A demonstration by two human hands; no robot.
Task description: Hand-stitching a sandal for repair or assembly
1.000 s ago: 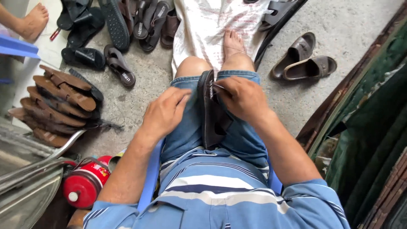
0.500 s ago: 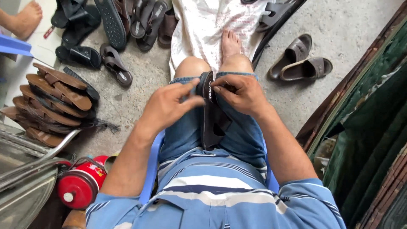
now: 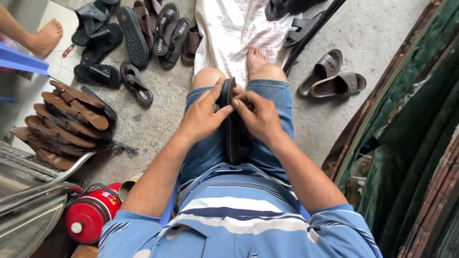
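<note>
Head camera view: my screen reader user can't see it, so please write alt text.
A seated person in denim shorts grips a dark sandal on edge over the lap, left hand and right hand pinching its top end. More sandals and a brown stack lie on the concrete floor.

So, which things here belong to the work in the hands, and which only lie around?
In hand:
- dark sandal
- left hand
- right hand

Lying about:
- brown sandal stack
- grey sandal pair
- red canister
- white cloth
</note>
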